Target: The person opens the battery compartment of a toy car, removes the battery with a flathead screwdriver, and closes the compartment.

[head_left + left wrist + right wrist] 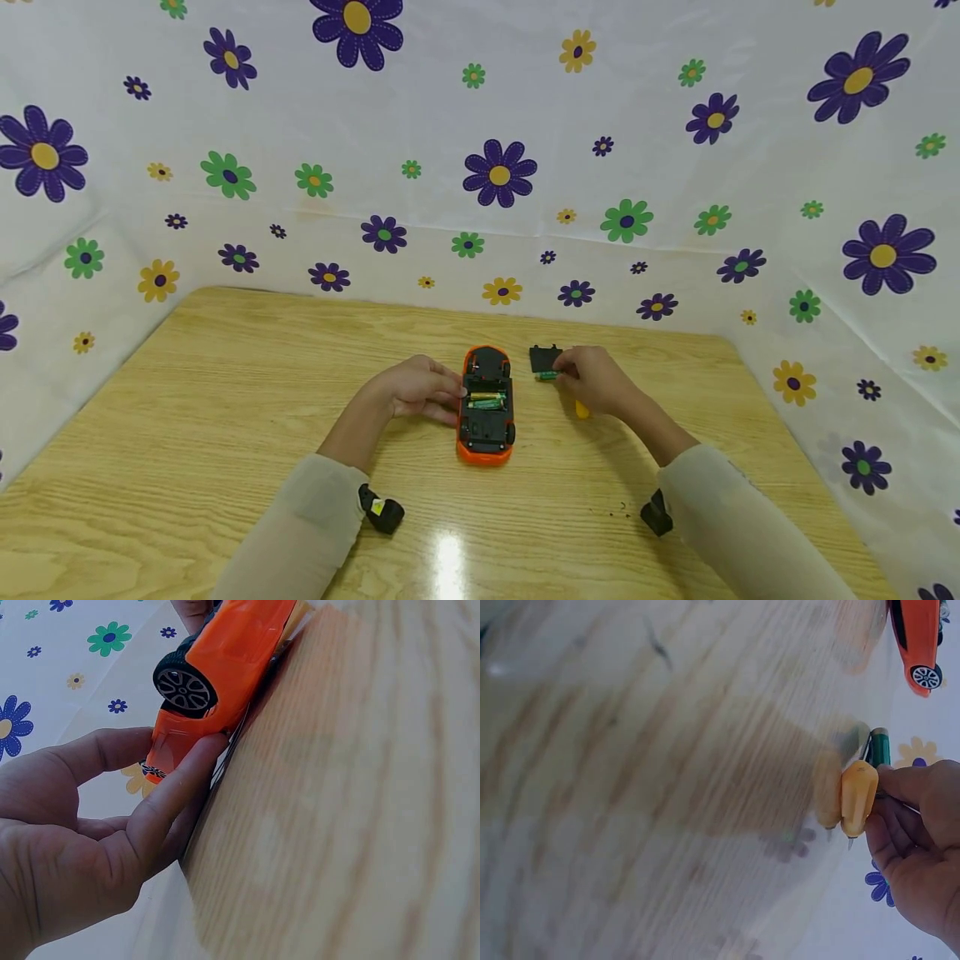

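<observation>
An orange toy car [484, 457] lies wheels-up on the table, its black underside showing. Green-and-gold batteries [487, 402] lie in the uncovered compartment at its middle. At the car's left side, my left hand [420, 390] holds it between thumb and fingers; the left wrist view shows them around one end of the orange body [240, 652]. My right hand [600, 382] pinches a green battery [882, 746] at its fingertips, close by the black battery cover [545, 358]. Beneath that hand lies a screwdriver with a yellow-orange handle [859, 791], partly hidden from the head view.
The wooden table [262, 400] meets a white flower-print cloth [420, 108] at its back and sides. Small dark specks [621, 508] lie on the wood near the right forearm. Each wrist carries a black camera [384, 512].
</observation>
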`<state>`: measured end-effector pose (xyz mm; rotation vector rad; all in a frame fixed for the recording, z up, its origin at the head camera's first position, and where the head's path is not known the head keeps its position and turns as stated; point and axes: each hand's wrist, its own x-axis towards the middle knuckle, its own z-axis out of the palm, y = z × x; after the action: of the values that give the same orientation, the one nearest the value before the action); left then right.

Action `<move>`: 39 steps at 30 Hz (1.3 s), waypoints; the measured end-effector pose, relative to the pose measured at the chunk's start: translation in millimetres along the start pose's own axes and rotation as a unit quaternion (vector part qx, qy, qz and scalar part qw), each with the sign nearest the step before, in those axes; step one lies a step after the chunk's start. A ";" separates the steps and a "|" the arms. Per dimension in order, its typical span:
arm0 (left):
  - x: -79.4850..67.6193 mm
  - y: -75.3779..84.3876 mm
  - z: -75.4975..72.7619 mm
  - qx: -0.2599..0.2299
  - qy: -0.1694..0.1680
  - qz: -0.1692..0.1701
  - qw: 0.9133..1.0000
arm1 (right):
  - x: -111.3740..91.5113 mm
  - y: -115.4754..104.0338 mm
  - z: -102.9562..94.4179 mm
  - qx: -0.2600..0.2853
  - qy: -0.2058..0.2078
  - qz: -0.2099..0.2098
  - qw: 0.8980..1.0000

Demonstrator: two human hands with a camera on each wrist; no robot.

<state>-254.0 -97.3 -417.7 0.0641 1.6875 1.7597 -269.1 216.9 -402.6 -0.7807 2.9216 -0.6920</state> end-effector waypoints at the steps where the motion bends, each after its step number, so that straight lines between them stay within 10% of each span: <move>1: 0.3 0.0 0.0 -0.001 0.001 -0.001 1.000 | -0.2 0.1 -0.2 -0.003 -0.002 0.002 1.000; 39: 0.1 -0.1 -0.4 0.000 -0.002 0.003 1.000 | 1.4 1.3 -3.9 -0.034 -0.026 0.020 0.999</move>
<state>-254.2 -97.6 -417.8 0.0725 1.6866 1.7614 -271.5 218.8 -399.5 -0.7320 2.9199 -0.5629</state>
